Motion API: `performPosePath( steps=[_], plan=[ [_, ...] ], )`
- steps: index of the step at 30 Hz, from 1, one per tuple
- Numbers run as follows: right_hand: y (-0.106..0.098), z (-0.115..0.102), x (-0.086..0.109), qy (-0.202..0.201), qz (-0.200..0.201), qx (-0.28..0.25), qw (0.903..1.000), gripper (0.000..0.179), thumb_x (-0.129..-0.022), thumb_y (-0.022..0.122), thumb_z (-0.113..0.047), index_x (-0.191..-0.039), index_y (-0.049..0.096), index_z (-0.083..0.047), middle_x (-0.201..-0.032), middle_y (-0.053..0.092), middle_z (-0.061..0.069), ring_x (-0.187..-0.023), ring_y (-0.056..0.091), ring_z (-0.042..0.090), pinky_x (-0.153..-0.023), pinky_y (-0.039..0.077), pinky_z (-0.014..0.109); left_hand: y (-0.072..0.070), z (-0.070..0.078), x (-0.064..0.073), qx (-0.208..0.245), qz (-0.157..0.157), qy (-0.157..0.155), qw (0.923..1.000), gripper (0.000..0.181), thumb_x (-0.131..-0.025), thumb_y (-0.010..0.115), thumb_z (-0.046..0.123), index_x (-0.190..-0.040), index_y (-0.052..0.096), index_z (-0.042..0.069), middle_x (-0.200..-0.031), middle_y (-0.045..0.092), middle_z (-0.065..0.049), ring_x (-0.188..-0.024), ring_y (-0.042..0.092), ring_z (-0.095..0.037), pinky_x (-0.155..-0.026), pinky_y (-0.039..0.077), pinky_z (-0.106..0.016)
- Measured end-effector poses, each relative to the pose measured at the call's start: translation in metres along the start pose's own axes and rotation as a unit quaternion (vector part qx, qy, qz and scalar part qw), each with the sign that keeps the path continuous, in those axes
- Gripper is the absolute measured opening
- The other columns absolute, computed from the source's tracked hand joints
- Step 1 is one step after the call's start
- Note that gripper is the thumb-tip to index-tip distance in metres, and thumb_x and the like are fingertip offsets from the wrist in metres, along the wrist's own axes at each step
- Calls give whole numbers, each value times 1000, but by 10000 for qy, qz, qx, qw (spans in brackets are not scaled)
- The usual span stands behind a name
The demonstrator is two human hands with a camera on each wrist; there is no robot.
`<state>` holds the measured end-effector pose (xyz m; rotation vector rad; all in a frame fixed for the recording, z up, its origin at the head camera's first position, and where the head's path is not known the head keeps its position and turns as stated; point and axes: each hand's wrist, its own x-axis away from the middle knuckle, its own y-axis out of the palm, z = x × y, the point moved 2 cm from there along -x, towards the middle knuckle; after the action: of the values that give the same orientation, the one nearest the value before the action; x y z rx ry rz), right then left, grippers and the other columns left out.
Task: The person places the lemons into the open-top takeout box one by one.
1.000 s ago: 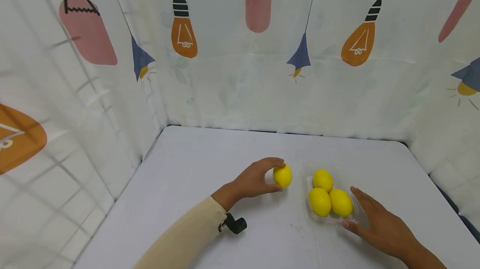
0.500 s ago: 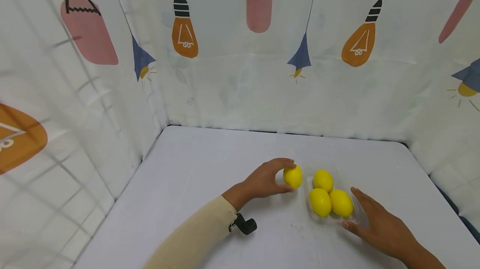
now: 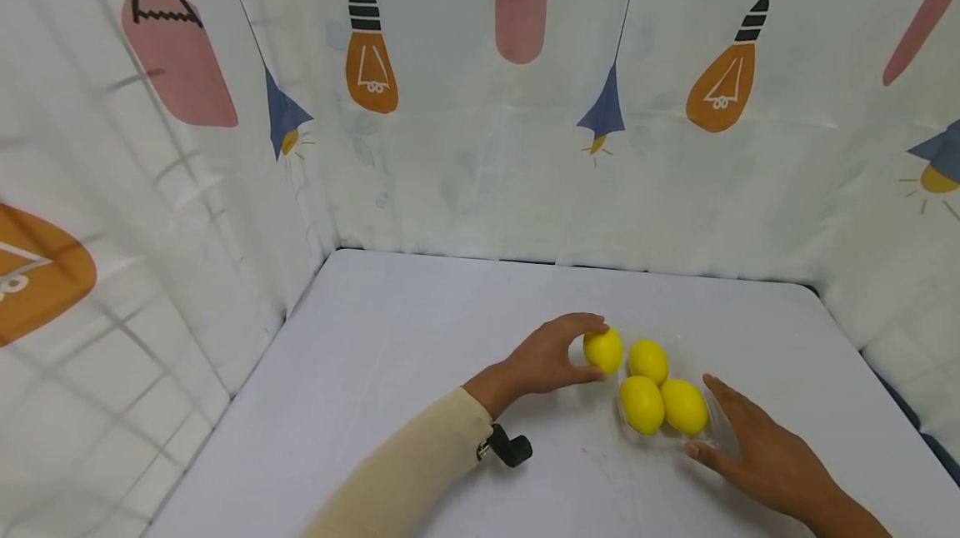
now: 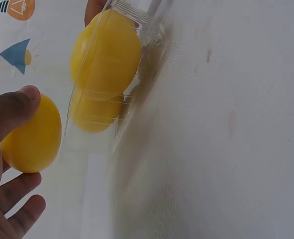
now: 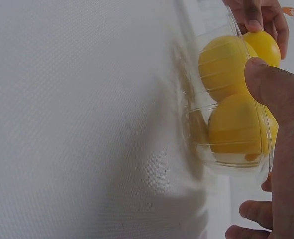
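My left hand [image 3: 551, 357] pinches a yellow lemon [image 3: 603, 351] between thumb and fingers. This lemon hangs at the left rim of a clear plastic container [image 4: 94, 57], slightly above the table. Inside the container sit three more lemons: one at the back [image 3: 648, 361], one at front left [image 3: 641, 405] and one at front right [image 3: 684, 406]. My right hand [image 3: 772, 450] stays at the container's right side, fingers spread and relaxed. In the right wrist view its thumb [image 5: 268, 84] lies by the rim; whether it touches is hard to tell.
The white table [image 3: 420, 313] is enclosed by white cloth walls [image 3: 465, 180] printed with lamps and bulbs. A small black device [image 3: 512, 446] is strapped at the left wrist, over the beige sleeve [image 3: 420, 455].
My left hand has moved steadily right with the lemon, from left of the container up to its rim. The right hand, the container and its three lemons have kept their places.
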<state>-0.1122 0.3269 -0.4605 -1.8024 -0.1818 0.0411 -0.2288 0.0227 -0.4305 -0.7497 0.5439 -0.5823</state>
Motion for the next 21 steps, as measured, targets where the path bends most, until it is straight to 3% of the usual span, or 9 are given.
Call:
performPosePath(
  steps=[12, 21],
  plan=[
    [0, -1, 1, -12, 9, -135, 9999, 112, -85, 59, -79, -164, 19, -12, -156, 37, 29, -132, 45, 53, -84, 48, 72, 12, 4, -14, 32, -91, -136, 9999, 67, -89, 80, 44, -147, 55, 22, -153, 48, 11, -142, 40, -6, -117, 32, -26],
    [-2, -2, 1, -23, 7, -60, 10000, 112, -85, 58, -80, -163, 20, -9, -155, 37, 30, -131, 46, 54, -84, 49, 72, 16, 10, -22, 235, -85, -122, 9996, 61, -90, 81, 36, -145, 57, 23, -153, 48, 10, -143, 39, -7, -118, 30, -26]
  ],
)
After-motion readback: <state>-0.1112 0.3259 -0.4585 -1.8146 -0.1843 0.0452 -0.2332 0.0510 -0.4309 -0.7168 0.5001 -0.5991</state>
